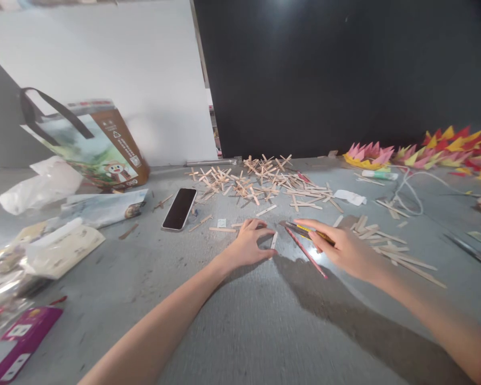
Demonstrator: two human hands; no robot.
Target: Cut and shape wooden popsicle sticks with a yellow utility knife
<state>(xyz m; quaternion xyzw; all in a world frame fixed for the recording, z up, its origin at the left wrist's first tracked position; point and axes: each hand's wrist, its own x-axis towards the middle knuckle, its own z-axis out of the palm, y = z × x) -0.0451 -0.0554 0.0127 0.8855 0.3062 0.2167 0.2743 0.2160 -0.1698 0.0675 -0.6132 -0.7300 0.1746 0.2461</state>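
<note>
My left hand (pixel 251 243) rests on the grey table, thumb and fingers closed around a short, pale wooden stick (pixel 274 240) that stands out between them. In my right hand (pixel 336 248) is a slim black-and-yellow craft knife (pixel 304 230), its dark tip pointing left toward the stick but apart from it. Beneath the knife a reddish pencil (pixel 307 252) lies slantwise on the table. Just beyond my hands is a loose wooden stick (pixel 266 210), and a small white square (pixel 222 223) lies to the left.
A heap of crossed wooden sticks (pixel 240 184) spreads behind my hands. More sticks (pixel 401 251) lie at right, near a white cable (pixel 411 195) and folded paper pieces (pixel 444 149). A phone (pixel 179 208), a carrier bag (pixel 92 144) and plastic packets (pixel 64 248) occupy the left.
</note>
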